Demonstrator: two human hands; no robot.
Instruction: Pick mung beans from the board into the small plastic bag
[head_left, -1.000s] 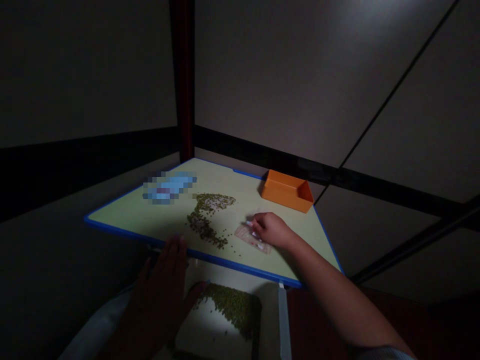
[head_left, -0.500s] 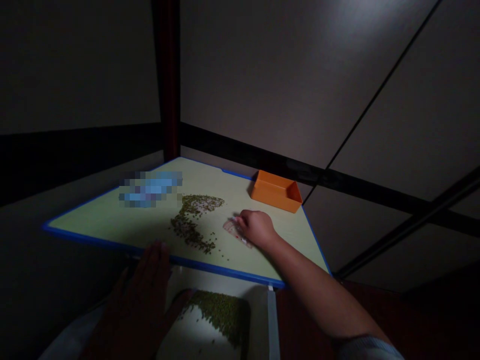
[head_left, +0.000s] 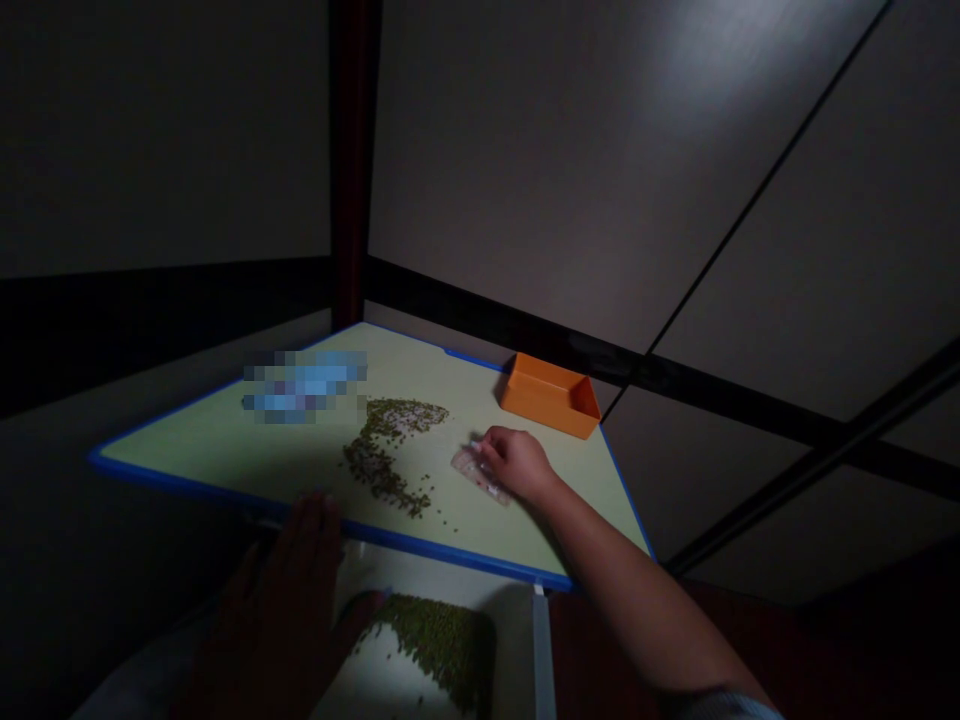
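My right hand [head_left: 519, 466] is closed in a pinch over the cream-coloured board [head_left: 180, 440]. Its fingertips are on the edge of a small clear plastic piece with reddish marks [head_left: 480, 478], perhaps a bag, lying nearly flat. To its left, small greenish grains or seeds [head_left: 382, 455] are spread in a curved patch. In deep shadow, my left hand [head_left: 289, 590] is stretched out with fingers extended, their tips at the board's blue front edge; nothing shows in it. Below the board, beside that hand, more green grains [head_left: 442, 635] lie in a pale tray [head_left: 517, 640].
An orange open box [head_left: 547, 398] stands at the board's back right corner. At the back left lies a blurred-out bluish item [head_left: 307, 385]. Dark wall panels [head_left: 510, 160] rise directly behind the board, and a dark red post [head_left: 352, 150] stands at the corner.
The view has shifted slightly, so the board sits a little lower. My right hand stays at the plastic piece with almost no movement, and my left hand keeps its place.
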